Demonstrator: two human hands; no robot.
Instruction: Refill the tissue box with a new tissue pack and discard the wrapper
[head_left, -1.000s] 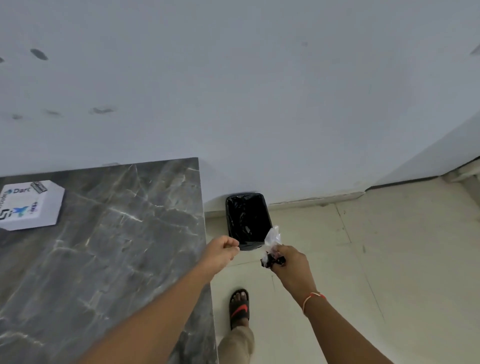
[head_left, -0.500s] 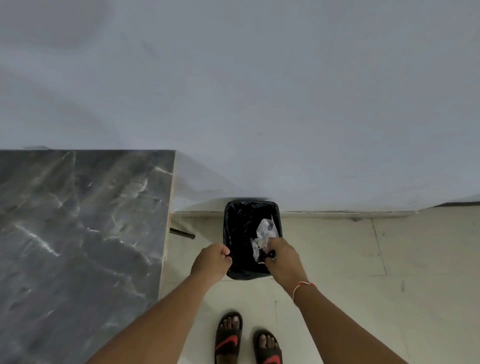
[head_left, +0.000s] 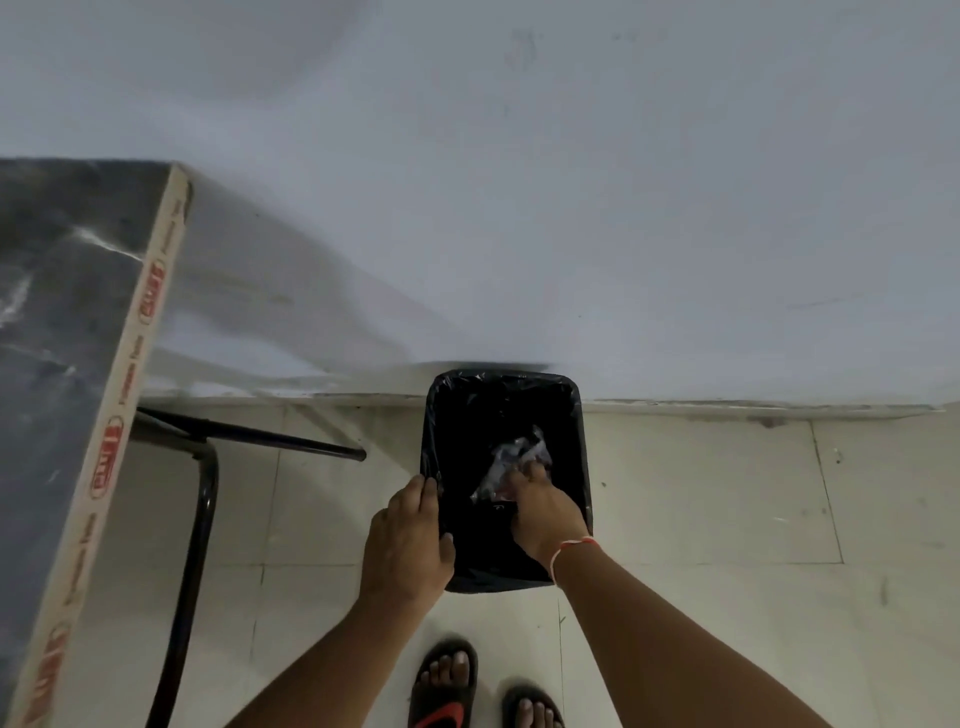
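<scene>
A small bin lined with a black bag (head_left: 467, 400) stands on the floor against the white wall. My right hand (head_left: 545, 512) reaches down inside it and grips a crumpled clear plastic wrapper (head_left: 511, 457), which sticks out past my fingertips. My left hand (head_left: 408, 540) rests on the bin's left rim, fingers curled over the edge of the bag. The tissue box is out of view.
A dark marble-look table (head_left: 57, 332) with a pale printed edge fills the left side. Its black metal leg and crossbar (head_left: 202, 499) stand on the tiled floor, left of the bin. My feet in black sandals (head_left: 447, 686) are at the bottom edge.
I have bent closer to the bin. My right hand has gone from above the rim down into it with the wrapper. My left hand has settled on the left rim.
</scene>
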